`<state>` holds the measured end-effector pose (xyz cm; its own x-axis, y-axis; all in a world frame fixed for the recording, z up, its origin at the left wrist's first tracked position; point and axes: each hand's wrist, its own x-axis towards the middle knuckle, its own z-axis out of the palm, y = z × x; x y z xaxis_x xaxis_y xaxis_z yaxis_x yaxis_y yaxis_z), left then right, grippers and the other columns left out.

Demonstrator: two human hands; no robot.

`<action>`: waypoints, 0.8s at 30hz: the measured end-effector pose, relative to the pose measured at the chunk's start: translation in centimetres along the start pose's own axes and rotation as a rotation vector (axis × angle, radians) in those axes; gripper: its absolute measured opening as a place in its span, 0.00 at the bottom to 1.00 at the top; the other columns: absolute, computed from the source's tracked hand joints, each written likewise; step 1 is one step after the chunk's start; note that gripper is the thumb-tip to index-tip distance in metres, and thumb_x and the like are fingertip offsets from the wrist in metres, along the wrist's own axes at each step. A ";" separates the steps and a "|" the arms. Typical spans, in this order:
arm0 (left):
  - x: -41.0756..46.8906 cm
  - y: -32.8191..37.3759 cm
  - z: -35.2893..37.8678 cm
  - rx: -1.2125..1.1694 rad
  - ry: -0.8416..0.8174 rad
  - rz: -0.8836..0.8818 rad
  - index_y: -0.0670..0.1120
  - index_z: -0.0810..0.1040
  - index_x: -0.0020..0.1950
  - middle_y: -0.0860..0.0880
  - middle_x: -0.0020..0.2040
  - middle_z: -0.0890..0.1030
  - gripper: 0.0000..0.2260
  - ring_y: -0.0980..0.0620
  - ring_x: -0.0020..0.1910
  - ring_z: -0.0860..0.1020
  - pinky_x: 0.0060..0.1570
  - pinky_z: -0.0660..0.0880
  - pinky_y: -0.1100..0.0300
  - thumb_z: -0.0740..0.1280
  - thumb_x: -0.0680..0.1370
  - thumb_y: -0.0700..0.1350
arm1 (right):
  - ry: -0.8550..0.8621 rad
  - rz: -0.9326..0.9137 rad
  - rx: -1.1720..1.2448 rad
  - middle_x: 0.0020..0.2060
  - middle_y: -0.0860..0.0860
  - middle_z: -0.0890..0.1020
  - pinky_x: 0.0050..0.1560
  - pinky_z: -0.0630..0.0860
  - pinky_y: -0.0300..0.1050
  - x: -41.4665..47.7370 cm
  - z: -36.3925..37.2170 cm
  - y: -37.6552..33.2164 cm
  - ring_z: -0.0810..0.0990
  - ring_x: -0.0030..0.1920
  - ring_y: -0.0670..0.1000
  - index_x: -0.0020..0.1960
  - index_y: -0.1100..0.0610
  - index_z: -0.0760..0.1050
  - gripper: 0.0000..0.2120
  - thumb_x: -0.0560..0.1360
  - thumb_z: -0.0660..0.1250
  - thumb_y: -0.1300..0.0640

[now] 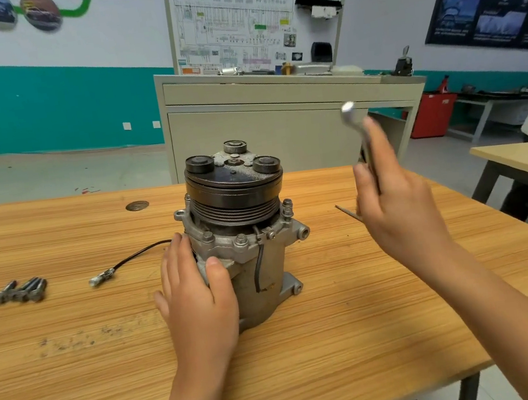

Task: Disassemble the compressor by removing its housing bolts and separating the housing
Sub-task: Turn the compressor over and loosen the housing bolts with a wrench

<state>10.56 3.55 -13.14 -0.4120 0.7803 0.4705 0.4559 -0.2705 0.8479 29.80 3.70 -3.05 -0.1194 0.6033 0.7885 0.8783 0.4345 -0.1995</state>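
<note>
Left hand (198, 295) is pressing flat against the left side of the compressor (244, 236), fingers spread wide over the grey housing, thumb lying across the front just under the flange. Right hand (398, 212) is hovering off to the right, raised above the counter (310, 361) and well apart from the compressor, fingers closed around a silvery wrench (358, 127). The wrench is standing nearly upright, its ring end up and blurred; cannot tell how the lower end looks.

Compressor is standing upright at mid-counter, black pulley and clutch plate on top, three round dampers showing on the plate. Bolts (241, 239) are sitting in the flange around the housing. A black wire (138, 253) is trailing from the housing out to the left, ending in a small connector lying on the wood.

Far left on the counter, a cluster of loose bolts (21, 290) is lying side by side, touching. Dark grit is scattered on the wood near the front left. Behind the counter, a beige cabinet (264, 132) is carrying a wiring-diagram board (249, 23).
</note>
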 end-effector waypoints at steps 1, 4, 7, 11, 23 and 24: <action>0.0 0.0 0.0 0.037 0.003 -0.003 0.44 0.60 0.75 0.51 0.75 0.59 0.30 0.54 0.75 0.54 0.73 0.48 0.44 0.47 0.74 0.55 | -0.128 -0.005 -0.167 0.23 0.49 0.69 0.21 0.62 0.43 -0.7 -0.9 -0.6 0.68 0.21 0.52 0.75 0.53 0.53 0.25 0.79 0.56 0.58; -0.2 0.2 -0.1 0.057 -0.013 -0.021 0.45 0.58 0.76 0.52 0.76 0.57 0.30 0.55 0.75 0.52 0.73 0.46 0.43 0.47 0.75 0.54 | -0.474 0.045 -0.486 0.26 0.45 0.66 0.24 0.57 0.42 -2.0 -1.7 -2.4 0.64 0.26 0.47 0.74 0.44 0.41 0.29 0.80 0.53 0.57; -0.2 0.3 -0.2 0.029 -0.018 -0.022 0.46 0.58 0.76 0.52 0.76 0.58 0.30 0.54 0.75 0.53 0.73 0.47 0.43 0.47 0.74 0.54 | -0.551 0.063 -0.559 0.28 0.45 0.64 0.24 0.54 0.42 -1.9 -1.6 -3.9 0.60 0.26 0.46 0.74 0.44 0.38 0.31 0.79 0.53 0.59; -0.2 0.3 -0.3 0.000 -0.025 -0.025 0.46 0.59 0.75 0.51 0.75 0.60 0.30 0.54 0.75 0.54 0.73 0.49 0.43 0.47 0.74 0.54 | -0.672 0.095 -0.654 0.27 0.47 0.63 0.24 0.54 0.42 -1.0 -1.6 -5.1 0.58 0.26 0.48 0.75 0.48 0.41 0.34 0.76 0.53 0.64; -0.4 0.4 -0.1 -0.034 -0.036 -0.045 0.49 0.62 0.74 0.52 0.72 0.67 0.29 0.52 0.73 0.59 0.71 0.48 0.39 0.47 0.74 0.54 | -0.851 -0.163 -0.896 0.54 0.70 0.63 0.26 0.70 0.38 -0.5 -0.4 -8.5 0.78 0.40 0.52 0.66 0.77 0.50 0.26 0.68 0.45 0.76; -0.4 0.5 -0.1 -0.040 -0.036 -0.047 0.49 0.62 0.74 0.52 0.72 0.66 0.29 0.52 0.73 0.59 0.71 0.48 0.39 0.47 0.74 0.54 | -0.873 -0.207 -0.935 0.51 0.74 0.53 0.23 0.70 0.38 -0.2 -0.7 -8.8 0.77 0.37 0.51 0.65 0.78 0.52 0.31 0.62 0.37 0.77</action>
<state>10.81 3.06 -12.88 -0.4030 0.8124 0.4213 0.4047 -0.2547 0.8783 22.37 -0.73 -1.09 -0.2412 0.9693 0.0476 0.7534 0.1561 0.6387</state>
